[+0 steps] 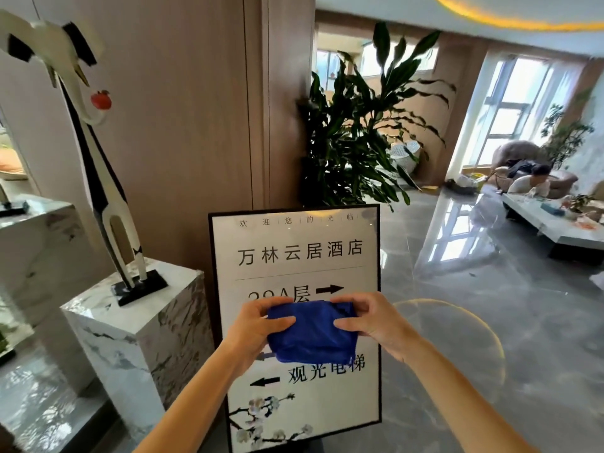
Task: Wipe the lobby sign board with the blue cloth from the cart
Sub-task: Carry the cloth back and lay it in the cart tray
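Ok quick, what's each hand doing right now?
Left hand: grips the left side of the folded blue cloth.
Right hand: grips the cloth's right side.

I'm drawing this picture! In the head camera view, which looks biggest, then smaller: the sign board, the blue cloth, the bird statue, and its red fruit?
As they look here, largest first:
1. Sign board
2. Bird statue, tall but thin, so close to the board
3. Blue cloth, which is nearer the camera, so it looks bigger than it is
4. Red fruit
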Tool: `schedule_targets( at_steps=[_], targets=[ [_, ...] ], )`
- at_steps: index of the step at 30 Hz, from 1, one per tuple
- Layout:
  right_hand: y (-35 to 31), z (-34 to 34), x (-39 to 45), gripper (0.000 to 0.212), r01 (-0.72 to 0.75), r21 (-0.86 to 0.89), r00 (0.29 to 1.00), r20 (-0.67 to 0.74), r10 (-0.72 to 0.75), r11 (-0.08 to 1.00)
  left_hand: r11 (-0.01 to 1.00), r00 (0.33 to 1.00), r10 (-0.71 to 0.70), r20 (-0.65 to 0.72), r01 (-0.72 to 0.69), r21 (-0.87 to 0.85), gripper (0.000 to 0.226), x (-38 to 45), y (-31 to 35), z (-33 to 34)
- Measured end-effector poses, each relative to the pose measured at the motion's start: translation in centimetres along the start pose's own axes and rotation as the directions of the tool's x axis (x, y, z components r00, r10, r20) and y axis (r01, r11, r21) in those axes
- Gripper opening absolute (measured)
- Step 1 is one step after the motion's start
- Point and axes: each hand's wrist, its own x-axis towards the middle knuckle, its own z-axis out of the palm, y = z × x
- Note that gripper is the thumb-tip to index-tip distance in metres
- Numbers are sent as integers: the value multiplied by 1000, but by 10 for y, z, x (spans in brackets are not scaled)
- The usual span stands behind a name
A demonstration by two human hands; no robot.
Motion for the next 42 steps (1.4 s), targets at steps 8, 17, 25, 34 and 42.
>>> schedule_targets(
  at_steps=[8,17,25,34,42],
  targets=[
    [-11,-12,6,31,81,-348,988,-95,-121,934,908,984,174,-48,-141,393,35,-3,21,8],
    [-24,-15,12,19,118,-642,947,-157,-281,758,782,916,362,-172,-198,591,16,-8,39,11],
    [-41,-18,23,19,73,-735,903,-238,-357,674,705,848,483,-219,-228,671,12,0,56,10],
    [-54,-44,28,18,96,-734,934,-167,-316,673,697,863,469,-190,-228,680,13,17,66,27],
    [-24,-62,29,16,96,-669,944,-173,-281,737,719,876,439,-201,-208,664,17,26,43,46]
  ],
)
